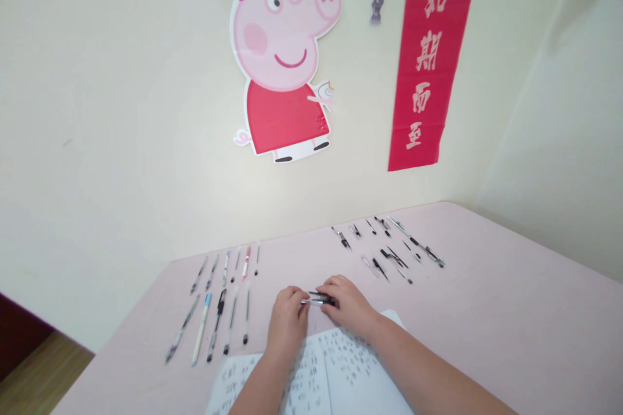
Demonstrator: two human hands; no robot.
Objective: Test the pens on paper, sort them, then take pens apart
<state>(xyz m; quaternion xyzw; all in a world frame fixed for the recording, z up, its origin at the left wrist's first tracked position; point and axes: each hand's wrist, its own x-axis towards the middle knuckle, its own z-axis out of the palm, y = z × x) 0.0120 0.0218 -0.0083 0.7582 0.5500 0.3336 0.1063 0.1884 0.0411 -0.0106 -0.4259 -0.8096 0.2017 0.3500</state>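
Both my hands meet at the middle of a pink table (511, 318), just beyond an open notebook (335, 376) covered in handwriting. My left hand (287, 321) and my right hand (348, 305) are both closed on a black and silver pen (318, 299), held level between them. The left fingers pinch its left end and the right fingers cover its right end. Whether the pen is in one piece I cannot tell.
Several whole pens (219, 305) lie in rows on the table's left. Several pen parts and caps (389, 249) are scattered at the back right. A cartoon pig sticker (282, 58) and a red banner (428, 58) hang on the wall behind.
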